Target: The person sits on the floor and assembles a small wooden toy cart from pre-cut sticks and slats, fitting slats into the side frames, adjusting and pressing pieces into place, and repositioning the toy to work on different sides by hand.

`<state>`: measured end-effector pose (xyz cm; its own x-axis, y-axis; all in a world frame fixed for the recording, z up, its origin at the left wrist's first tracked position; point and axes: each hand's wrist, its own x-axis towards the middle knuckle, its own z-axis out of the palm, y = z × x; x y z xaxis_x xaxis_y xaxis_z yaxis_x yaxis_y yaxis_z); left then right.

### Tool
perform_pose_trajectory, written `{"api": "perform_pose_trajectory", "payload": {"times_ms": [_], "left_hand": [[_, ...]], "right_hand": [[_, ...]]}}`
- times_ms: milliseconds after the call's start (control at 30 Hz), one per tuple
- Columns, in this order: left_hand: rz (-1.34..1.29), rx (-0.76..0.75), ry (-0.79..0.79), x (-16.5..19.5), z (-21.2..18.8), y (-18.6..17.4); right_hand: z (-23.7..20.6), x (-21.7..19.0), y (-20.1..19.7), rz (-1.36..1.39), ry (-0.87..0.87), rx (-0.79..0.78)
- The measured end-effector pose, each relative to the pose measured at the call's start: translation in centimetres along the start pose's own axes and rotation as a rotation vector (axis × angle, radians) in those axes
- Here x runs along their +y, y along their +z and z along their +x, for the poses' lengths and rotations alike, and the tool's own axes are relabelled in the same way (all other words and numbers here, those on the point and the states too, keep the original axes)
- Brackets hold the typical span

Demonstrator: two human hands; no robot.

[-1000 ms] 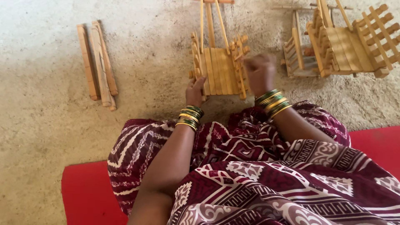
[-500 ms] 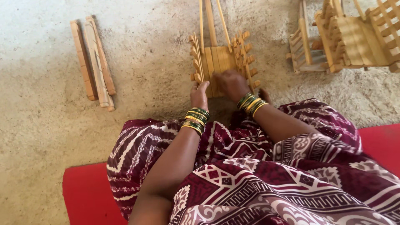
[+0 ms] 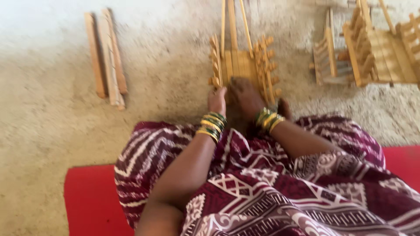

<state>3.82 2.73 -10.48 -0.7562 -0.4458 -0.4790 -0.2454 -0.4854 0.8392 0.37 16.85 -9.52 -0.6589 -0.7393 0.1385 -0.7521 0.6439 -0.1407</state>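
A small wooden frame of slats point(image 3: 243, 63), with notched side rails and long sticks rising from it, sits on the sandy floor in front of me. My left hand point(image 3: 217, 100) touches the near left corner of the frame, fingers on its side rail. On the frame's near edge rests my right hand point(image 3: 245, 95), palm down on the flat slats. Both wrists carry green and gold bangles. I cannot tell whether either hand grips the wood or only presses on it.
A bundle of loose wooden strips point(image 3: 107, 57) lies on the floor at the far left. Finished wooden slat frames point(image 3: 372, 48) stand at the far right. I sit on a red mat point(image 3: 92, 196), my patterned maroon cloth covering my lap.
My right hand has come down from the frame's right rail to its near edge, close to the left hand. The view has shifted slightly, bringing the frame nearer.
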Motion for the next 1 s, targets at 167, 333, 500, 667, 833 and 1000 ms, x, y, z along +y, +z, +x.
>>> {"api": "perform_pose_trajectory", "payload": {"times_ms": [167, 333, 500, 667, 833, 1000], "left_hand": [[-0.113, -0.101, 0.076, 1.6, -1.1, 0.0], [-0.033, -0.055, 0.058, 2.3, -2.5, 0.4], [-0.039, -0.021, 0.015, 2.5, -3.1, 0.5], [0.054, -0.013, -0.053, 2.1, -3.0, 0.1], [0.014, -0.045, -0.036, 1.6, -2.5, 0.2], [-0.089, -0.066, -0.014, 1.1, -2.1, 0.2]], "right_hand": [[-0.4, -1.6, 0.0, 0.107, 0.164, -0.094], [-0.2, -1.5, -1.0, 0.028, 0.278, -0.039], [-0.4, -1.5, -2.2, -0.103, 0.086, -0.131], [-0.7, -1.6, -3.2, -0.088, 0.152, -0.239], [-1.0, -1.6, -3.3, 0.055, 0.105, -0.147], [-1.2, -1.6, -2.6, 0.116, 0.062, -0.148]]}}
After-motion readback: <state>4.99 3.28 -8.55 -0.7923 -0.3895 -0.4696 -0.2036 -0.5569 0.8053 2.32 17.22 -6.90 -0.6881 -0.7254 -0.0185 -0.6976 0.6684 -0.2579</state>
